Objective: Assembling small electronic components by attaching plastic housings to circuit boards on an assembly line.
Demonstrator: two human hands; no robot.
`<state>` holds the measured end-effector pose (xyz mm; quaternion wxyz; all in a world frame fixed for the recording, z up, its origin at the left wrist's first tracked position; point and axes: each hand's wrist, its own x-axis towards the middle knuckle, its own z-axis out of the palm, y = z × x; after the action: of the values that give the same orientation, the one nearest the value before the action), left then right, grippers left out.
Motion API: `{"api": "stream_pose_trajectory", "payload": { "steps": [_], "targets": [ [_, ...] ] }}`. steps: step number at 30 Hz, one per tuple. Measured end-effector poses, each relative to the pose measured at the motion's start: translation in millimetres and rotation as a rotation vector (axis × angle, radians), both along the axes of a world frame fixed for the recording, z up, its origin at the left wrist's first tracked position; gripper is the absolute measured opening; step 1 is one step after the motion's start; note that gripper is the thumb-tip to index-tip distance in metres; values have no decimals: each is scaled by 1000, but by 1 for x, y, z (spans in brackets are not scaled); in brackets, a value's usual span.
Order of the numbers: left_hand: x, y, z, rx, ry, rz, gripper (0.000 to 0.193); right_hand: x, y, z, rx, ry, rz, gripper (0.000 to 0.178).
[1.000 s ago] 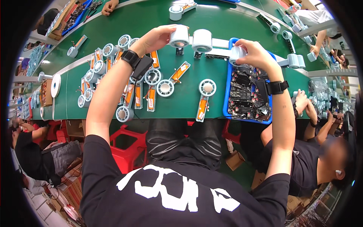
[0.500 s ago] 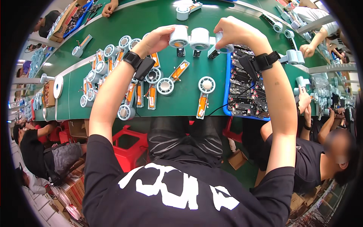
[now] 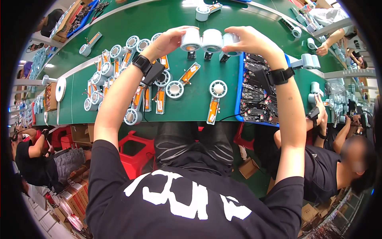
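Observation:
Three pale blue handheld fans stand side by side in a row at the far part of the green table, their black circuit boards showing beneath. My left hand (image 3: 172, 40) closes on the outer side of the left fan (image 3: 191, 39), fingers along its top. The middle fan (image 3: 212, 40) is touched by neither hand. At the row's other end, my right hand (image 3: 250, 40) has its thumb and fingers around the right fan (image 3: 231, 43). Nearer me, a fan with an open orange handle (image 3: 217, 89) lies alone on the table.
Many opened fans (image 3: 106, 69) crowd the table's left side. A blue tray (image 3: 239, 99) of black circuit boards sits right of centre. One more fan (image 3: 202, 14) lies beyond the metal rail. Co-workers sit at both sides; one's hand (image 3: 321, 50) is at far right.
My right hand has come down and its fingers have stretched out along the right fan, which has shifted left toward the middle one. My left hand stays at the left fan.

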<state>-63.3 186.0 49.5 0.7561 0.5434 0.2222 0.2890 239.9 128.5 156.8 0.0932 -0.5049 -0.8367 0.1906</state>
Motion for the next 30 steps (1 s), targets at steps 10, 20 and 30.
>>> {"api": "stream_pose_trajectory", "payload": {
  "steps": [10,20,30],
  "targets": [
    [5,-27,32,357,163,577,38,44,-133,0,82,384,-681,24],
    [18,-240,-9,383,339,559,28,72,-180,-113,275,40,-445,19],
    [53,-249,-67,418,436,634,12,101,-160,-117,304,-44,-606,26]
  ]
}}
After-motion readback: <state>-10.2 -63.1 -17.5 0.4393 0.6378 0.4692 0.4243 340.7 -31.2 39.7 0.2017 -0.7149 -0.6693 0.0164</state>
